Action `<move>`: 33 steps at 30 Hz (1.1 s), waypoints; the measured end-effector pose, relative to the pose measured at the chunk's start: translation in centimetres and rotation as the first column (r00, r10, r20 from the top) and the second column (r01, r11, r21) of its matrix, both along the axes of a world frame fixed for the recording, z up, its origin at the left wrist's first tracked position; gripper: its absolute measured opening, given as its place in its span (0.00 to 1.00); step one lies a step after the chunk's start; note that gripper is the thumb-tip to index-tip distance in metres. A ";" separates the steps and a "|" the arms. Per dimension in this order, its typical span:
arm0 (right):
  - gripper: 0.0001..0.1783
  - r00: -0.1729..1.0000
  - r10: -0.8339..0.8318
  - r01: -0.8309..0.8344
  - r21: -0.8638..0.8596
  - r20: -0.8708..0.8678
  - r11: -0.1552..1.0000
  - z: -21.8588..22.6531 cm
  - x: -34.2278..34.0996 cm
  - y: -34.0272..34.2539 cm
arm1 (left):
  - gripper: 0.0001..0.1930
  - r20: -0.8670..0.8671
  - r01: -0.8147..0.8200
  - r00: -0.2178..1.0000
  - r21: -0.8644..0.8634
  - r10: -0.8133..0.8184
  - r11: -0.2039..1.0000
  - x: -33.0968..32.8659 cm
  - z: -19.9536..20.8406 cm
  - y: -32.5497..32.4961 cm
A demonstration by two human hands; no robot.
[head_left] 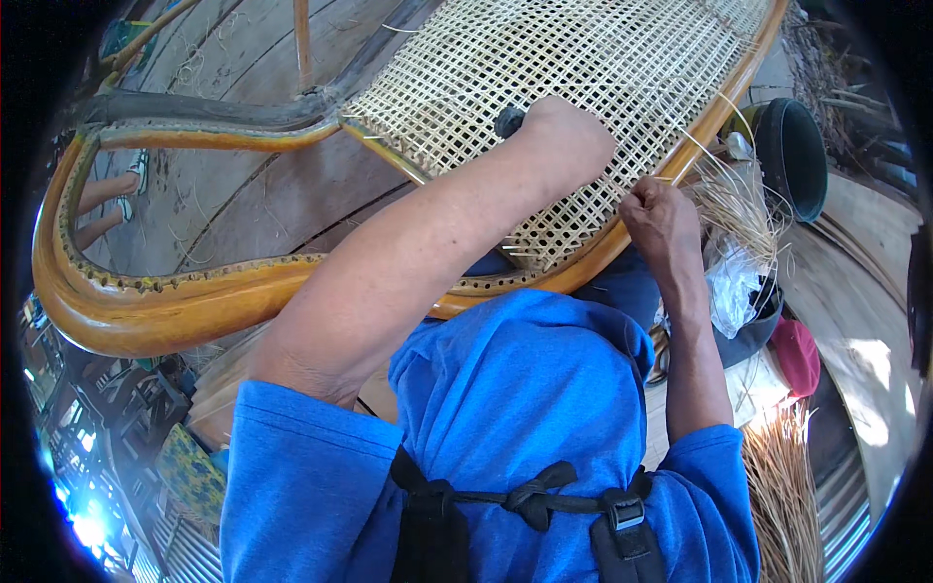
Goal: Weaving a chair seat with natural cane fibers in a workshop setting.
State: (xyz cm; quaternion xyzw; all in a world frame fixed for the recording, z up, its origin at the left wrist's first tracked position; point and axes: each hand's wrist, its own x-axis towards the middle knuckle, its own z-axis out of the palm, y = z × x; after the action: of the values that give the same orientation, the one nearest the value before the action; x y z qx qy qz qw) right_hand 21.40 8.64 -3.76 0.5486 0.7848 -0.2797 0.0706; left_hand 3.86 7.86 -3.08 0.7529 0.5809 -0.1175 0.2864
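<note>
Pale woven cane webbing (544, 58) stretches across a curved, varnished wooden frame (165, 316) in front of me. My left hand (569, 141) is closed over the weave, with its fingers mostly hidden behind the back of the hand and the wrist. A dark, round-ended thing (508, 121) shows beside that fist; its kind is not clear. At the right edge of the frame, my right hand (661, 216) is closed in a pinch, with a thin cane strand at the fingertips. Loose strand ends stick out along the border near both hands.
Right of the frame are a dark bucket (802, 160), a bundle of loose cane strands (734, 204) and a clear plastic bag (731, 291). A red cloth item (795, 358) and a bundle of brown fibres (785, 476) lie lower right. Another person's feet (131, 185) show at left.
</note>
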 end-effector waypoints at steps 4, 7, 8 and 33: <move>0.12 0.999 0.023 -0.023 -0.006 0.039 1.000 -0.4 0.2 0.2 | 0.10 0.024 -0.007 1.000 0.048 0.006 0.999 -0.1 -0.7 -0.5; 0.13 0.990 0.068 -0.083 0.119 0.127 0.989 -1.6 -0.2 -0.1 | 0.10 0.071 -0.060 0.996 0.043 0.056 0.997 -0.6 -1.4 -1.2; 0.14 0.989 0.073 -0.087 0.106 0.131 0.991 -1.9 -0.3 -0.4 | 0.10 0.064 -0.087 0.994 0.042 0.084 0.995 -0.5 -1.6 -1.3; 0.10 0.976 0.189 -0.168 0.175 -0.111 0.970 -2.7 -2.2 -1.7 | 0.11 0.014 -0.169 0.985 -0.049 0.170 0.984 -1.3 0.3 -1.2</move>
State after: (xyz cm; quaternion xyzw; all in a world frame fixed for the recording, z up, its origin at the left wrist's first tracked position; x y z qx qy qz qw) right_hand 19.23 6.93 -6.44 0.4607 0.8542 -0.2409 -0.0001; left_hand 2.55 6.62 -2.78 0.6949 0.6371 -0.0996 0.3183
